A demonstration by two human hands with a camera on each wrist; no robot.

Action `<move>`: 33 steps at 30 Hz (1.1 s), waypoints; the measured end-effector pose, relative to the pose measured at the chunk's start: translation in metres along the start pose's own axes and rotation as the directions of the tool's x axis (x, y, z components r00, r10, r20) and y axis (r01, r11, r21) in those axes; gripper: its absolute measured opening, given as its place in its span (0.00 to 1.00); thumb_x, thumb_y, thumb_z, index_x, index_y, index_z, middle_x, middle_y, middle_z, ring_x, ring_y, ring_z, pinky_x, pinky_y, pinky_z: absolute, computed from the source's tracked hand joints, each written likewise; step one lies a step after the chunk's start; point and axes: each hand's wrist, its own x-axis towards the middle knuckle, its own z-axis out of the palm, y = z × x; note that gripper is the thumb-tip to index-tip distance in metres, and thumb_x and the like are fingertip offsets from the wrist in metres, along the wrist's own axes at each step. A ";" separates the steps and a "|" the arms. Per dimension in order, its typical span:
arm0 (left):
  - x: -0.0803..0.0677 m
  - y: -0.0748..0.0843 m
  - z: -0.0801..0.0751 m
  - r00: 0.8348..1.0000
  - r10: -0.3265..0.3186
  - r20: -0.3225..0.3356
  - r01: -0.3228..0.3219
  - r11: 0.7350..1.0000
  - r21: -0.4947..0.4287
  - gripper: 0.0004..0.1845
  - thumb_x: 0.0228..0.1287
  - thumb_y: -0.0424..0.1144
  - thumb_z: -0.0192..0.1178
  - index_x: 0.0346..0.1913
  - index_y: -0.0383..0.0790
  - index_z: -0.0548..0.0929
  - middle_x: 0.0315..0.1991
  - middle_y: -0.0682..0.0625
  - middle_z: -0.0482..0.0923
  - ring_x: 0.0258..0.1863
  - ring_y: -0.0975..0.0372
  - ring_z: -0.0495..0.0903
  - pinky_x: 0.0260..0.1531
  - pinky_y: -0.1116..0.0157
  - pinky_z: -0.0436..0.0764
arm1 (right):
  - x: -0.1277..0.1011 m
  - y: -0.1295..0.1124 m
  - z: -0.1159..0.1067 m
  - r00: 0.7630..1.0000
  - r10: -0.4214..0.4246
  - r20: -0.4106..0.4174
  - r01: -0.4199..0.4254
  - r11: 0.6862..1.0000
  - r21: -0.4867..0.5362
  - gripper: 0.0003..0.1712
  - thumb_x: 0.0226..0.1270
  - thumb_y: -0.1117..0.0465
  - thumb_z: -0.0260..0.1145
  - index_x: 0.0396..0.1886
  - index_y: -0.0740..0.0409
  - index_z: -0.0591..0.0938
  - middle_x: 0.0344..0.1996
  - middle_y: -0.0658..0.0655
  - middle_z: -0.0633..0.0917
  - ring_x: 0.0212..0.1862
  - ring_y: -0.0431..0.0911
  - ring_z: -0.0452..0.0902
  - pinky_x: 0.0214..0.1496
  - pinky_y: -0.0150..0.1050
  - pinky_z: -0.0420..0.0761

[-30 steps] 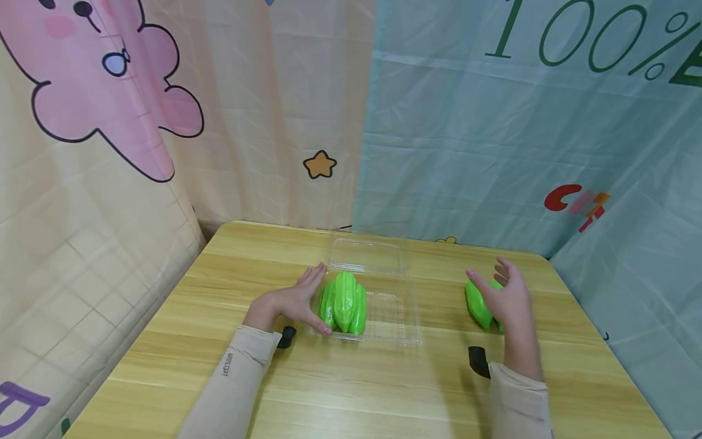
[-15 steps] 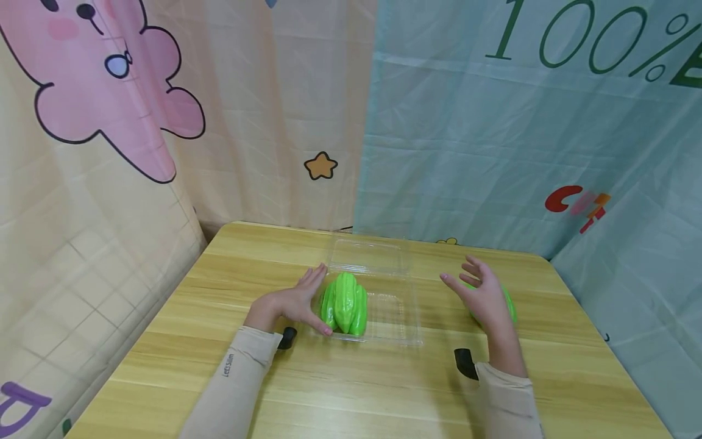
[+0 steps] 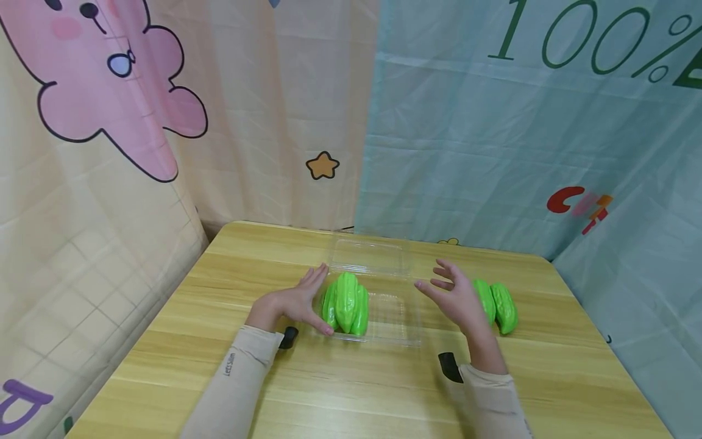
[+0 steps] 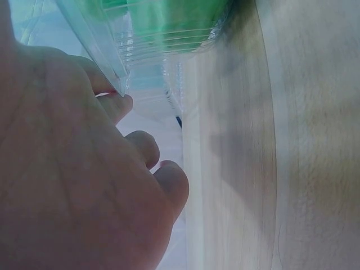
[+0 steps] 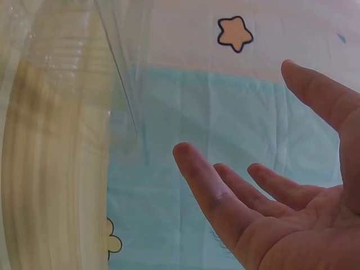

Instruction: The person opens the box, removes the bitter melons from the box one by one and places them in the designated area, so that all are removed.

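A clear plastic clamshell box [image 3: 392,311] lies open on the table, its lid [image 3: 370,255] folded back to the far side. Bright green, ridged, oblong toy fruits [image 3: 347,303] fill the box's left half. My left hand [image 3: 293,303] rests at the box's left side, thumb and fingers spread along it; the left wrist view shows fingers [image 4: 115,106] at the rim. My right hand [image 3: 456,300] hovers right of the box, fingers spread and holding nothing. Beyond it, two more green ridged fruits [image 3: 505,308] lie on the table, one partly hidden by the hand.
The wooden table [image 3: 351,390] has its far edge close behind the lid. Printed curtains [image 3: 471,140] hang behind the table and at both sides. A black strap end [image 3: 451,367] sticks out near the right cuff, and another [image 3: 288,338] near the left.
My right hand has moved left, away from the two loose fruits and toward the box, uncovering more of them. The left hand has stayed at the box's side.
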 end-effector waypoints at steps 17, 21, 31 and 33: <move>0.002 -0.003 0.001 1.000 0.000 -0.002 0.000 1.000 0.004 0.80 0.41 0.62 0.80 0.79 0.36 0.29 0.80 0.40 0.22 0.77 0.44 0.22 0.72 0.42 0.36 | 0.005 0.003 0.038 0.997 -0.012 0.073 0.014 1.000 -0.022 0.50 0.62 0.46 0.76 0.78 0.55 0.62 0.71 0.65 0.69 0.67 0.60 0.71 0.60 0.57 0.78; 0.001 -0.001 0.001 1.000 0.000 0.003 0.000 1.000 0.006 0.80 0.41 0.62 0.80 0.79 0.36 0.29 0.80 0.40 0.22 0.77 0.45 0.22 0.73 0.43 0.36 | 0.004 0.003 0.046 0.997 -0.014 0.081 0.016 1.000 -0.026 0.49 0.61 0.48 0.76 0.77 0.55 0.63 0.70 0.65 0.70 0.66 0.60 0.72 0.59 0.56 0.79; 0.001 -0.001 0.001 1.000 0.004 0.002 -0.004 1.000 -0.006 0.80 0.41 0.61 0.81 0.79 0.35 0.29 0.80 0.39 0.21 0.77 0.44 0.22 0.72 0.43 0.36 | 0.003 0.003 0.066 0.994 -0.031 0.103 0.036 0.998 -0.050 0.46 0.63 0.50 0.76 0.75 0.56 0.66 0.68 0.66 0.72 0.64 0.61 0.74 0.56 0.56 0.81; 0.001 0.000 0.000 1.000 0.005 0.002 -0.005 1.000 -0.007 0.80 0.41 0.61 0.81 0.79 0.34 0.29 0.79 0.39 0.21 0.77 0.44 0.21 0.72 0.43 0.35 | 0.003 0.003 0.070 0.993 -0.037 0.108 0.043 0.998 -0.047 0.45 0.62 0.50 0.76 0.75 0.56 0.67 0.68 0.66 0.73 0.64 0.60 0.74 0.56 0.55 0.81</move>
